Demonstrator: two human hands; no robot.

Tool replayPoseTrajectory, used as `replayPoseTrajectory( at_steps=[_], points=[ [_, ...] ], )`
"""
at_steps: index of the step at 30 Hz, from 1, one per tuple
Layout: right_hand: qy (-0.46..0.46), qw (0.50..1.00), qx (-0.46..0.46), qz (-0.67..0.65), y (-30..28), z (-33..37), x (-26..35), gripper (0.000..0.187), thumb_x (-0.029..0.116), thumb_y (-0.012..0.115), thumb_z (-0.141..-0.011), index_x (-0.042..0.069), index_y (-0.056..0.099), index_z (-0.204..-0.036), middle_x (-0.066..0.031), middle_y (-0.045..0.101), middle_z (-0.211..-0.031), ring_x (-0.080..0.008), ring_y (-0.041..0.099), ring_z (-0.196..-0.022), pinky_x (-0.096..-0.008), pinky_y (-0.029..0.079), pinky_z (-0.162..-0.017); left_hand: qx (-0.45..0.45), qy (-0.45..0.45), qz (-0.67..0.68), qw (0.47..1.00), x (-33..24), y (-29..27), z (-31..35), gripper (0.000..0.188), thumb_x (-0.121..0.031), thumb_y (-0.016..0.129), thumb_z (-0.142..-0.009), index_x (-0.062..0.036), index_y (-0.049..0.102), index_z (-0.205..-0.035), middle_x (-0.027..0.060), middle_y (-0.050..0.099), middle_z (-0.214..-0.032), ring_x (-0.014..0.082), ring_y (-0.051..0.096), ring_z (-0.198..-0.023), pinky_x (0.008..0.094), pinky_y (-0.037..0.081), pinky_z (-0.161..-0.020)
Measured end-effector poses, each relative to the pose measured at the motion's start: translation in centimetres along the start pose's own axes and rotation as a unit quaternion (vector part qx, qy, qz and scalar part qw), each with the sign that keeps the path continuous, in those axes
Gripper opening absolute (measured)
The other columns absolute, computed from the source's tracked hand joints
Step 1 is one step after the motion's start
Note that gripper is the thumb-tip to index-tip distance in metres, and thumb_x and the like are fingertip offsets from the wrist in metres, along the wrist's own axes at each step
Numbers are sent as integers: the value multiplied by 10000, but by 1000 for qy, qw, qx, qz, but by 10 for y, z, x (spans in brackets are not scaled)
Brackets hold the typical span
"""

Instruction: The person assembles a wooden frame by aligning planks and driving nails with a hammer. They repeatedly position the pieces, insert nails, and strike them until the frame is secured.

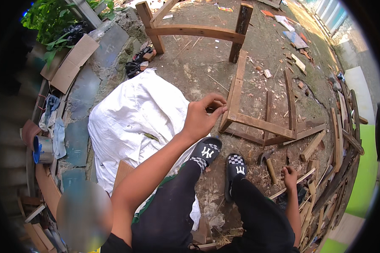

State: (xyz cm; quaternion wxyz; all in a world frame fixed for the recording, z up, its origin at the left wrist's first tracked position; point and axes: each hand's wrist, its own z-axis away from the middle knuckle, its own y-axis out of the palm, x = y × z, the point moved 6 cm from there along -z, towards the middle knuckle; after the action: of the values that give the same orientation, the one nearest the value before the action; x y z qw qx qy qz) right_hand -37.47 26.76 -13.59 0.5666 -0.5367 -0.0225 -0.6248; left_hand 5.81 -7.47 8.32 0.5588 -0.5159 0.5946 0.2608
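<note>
My left hand (204, 114) reaches forward, thumb and fingertips pinched together at the corner of a wooden frame (264, 125). Whatever they pinch, if anything, is too small to make out. The frame lies on the ground, made of brown battens, with legs pointing away to the right. Low on the right, my right hand (289, 178) is held with curled fingers; its inside is hidden. Just left of it a hammer (271, 170) with a wooden handle and dark head rests on the ground.
Another wooden frame (194, 31) stands at the back. A white sheet (135, 109) covers the ground left of my feet. Scrap wood (337, 147) is heaped along the right. A blue-and-silver can (44, 149) and cardboard (75, 62) sit along the left wall. Debris litters the ground.
</note>
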Motion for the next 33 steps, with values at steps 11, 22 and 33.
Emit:
replayPoseTrajectory(
  at_steps=[11,22,33],
  points=[
    [-36,984,-96,148,78,-25,-78,366,243,735,-956,-31,679,-1192,-249,695,-1101,-410,672,-1040,-496,517,-926,-48,-92,77,992,89,45,22,152,-20,777,-926,20,709,-1056,94,772,-978,142,747,-956,286,592,-866],
    [-37,969,-56,238,93,-31,-66,394,184,784,-882,-19,554,-1131,-259,570,-1127,-467,551,-1077,-524,458,-919,-27,-50,62,996,86,51,16,119,26,760,-920,36,734,-1036,114,774,-997,151,749,-953,282,594,-864],
    [-38,970,-54,232,92,-29,-61,374,149,761,-897,-16,545,-1154,-250,555,-1128,-452,557,-1053,-508,467,-919,-11,43,28,999,78,49,14,146,91,749,-880,19,747,-1007,124,765,-968,187,757,-917,292,601,-805]
  ],
)
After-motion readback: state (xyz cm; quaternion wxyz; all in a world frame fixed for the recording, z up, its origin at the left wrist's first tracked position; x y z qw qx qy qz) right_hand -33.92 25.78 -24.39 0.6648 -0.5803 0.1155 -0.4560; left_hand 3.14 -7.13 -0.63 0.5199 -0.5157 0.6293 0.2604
